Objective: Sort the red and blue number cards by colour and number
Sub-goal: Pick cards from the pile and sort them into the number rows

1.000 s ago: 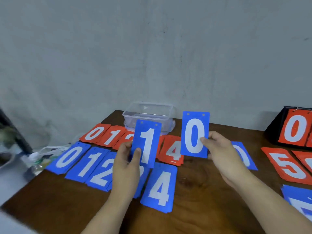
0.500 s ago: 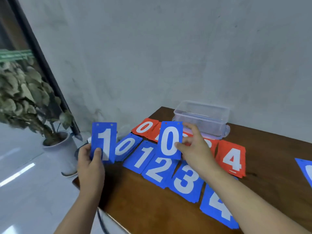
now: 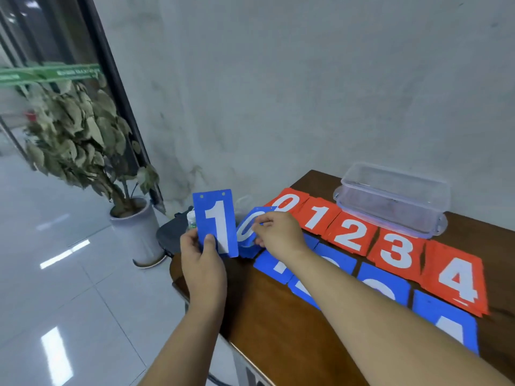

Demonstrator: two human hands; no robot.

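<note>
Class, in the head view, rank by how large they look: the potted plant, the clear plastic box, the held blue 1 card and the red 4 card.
1. potted plant
2. clear plastic box
3. Unranked: blue 1 card and red 4 card look alike; their distances from camera differ.

The table (image 3: 264,316) is finished in dark wood with a smooth, semi-gloss varnish. The red cards (image 3: 349,232) and blue cards (image 3: 429,307) on the table are formed of thin, matt sheet. A container (image 3: 390,199) of clear, smooth plastic is set at the table's rear. Left of the table, floor tiles (image 3: 69,288) are polished to high gloss.
</note>
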